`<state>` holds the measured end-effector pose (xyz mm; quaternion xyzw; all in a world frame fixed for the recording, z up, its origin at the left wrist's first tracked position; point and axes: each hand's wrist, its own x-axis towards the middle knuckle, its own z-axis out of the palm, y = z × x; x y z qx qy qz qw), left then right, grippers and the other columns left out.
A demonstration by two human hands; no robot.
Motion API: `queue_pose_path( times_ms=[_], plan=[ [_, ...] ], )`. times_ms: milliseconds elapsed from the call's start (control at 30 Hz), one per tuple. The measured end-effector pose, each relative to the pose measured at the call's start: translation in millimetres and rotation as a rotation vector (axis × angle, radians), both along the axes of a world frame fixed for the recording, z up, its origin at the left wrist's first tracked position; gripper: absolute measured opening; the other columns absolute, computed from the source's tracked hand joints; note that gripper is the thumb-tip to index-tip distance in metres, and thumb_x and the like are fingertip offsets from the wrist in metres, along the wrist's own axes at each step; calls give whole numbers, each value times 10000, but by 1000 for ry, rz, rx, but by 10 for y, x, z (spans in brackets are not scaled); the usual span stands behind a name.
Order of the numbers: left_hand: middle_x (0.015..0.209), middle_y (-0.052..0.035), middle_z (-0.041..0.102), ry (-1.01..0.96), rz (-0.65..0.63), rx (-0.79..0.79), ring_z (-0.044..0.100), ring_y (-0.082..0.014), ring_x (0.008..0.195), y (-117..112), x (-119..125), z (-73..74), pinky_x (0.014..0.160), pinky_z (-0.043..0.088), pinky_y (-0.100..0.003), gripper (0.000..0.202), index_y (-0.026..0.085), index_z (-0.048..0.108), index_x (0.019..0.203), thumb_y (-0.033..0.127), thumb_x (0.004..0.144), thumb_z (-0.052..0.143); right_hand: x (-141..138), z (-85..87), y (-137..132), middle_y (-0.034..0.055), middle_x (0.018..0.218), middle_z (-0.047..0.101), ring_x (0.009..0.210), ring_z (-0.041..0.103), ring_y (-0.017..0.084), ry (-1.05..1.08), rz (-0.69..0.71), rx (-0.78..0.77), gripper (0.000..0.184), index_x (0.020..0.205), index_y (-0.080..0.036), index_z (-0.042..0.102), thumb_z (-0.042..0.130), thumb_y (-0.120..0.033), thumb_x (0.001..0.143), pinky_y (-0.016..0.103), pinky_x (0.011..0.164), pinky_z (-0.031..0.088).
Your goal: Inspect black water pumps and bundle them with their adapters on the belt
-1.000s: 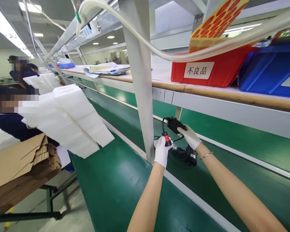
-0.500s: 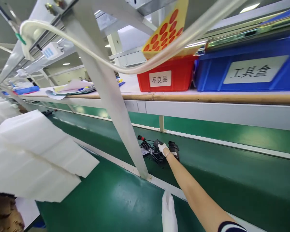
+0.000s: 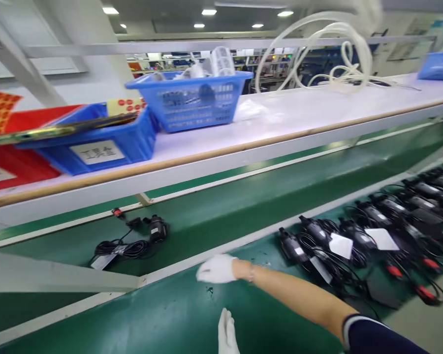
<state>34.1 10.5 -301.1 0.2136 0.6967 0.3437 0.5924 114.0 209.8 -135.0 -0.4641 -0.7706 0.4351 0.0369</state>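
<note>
My right hand, in a white glove, hovers over the green belt near its white divider rail, fingers relaxed and holding nothing. Only the gloved fingertips of my left hand show at the bottom edge, stretched out and empty. A small black pump with a coiled black cable and a red-tipped plug lies alone on the far belt lane, left of my right hand. To the right, several similar black pumps with cables and white tags lie in a row on the near lane.
A white shelf runs above the belt. On it stand a red bin, a blue labelled bin, a blue mesh basket and a coil of clear tubing. A slanted white frame post crosses at the left.
My right hand has let go of the pump on the far lane and pulled back toward me. The view has swung right, bringing the row of pumps into sight.
</note>
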Motion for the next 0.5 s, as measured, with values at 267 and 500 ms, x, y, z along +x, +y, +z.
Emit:
queue_pose_path(
  times_ms=[267,500],
  plan=[
    [1625,-103,413,-73,-336,-55,374,-289,1508,-138,771,653,1273,250,-447,624,229,455,1489,568,965,455,3160,-31,-937,93,1274,660,1104,664,232,-303,-759,-77,331,1262,-184,639,573,-409,1029,465,959,561],
    [1635,-108,395,-52,-306,74,325,-258,1535,248,1978,897,1291,181,-384,567,209,474,1467,467,965,528,2921,-604,-974,122,1315,634,1176,633,278,-311,-906,-146,417,1294,-150,616,702,-367,948,522,1024,516]
  ],
)
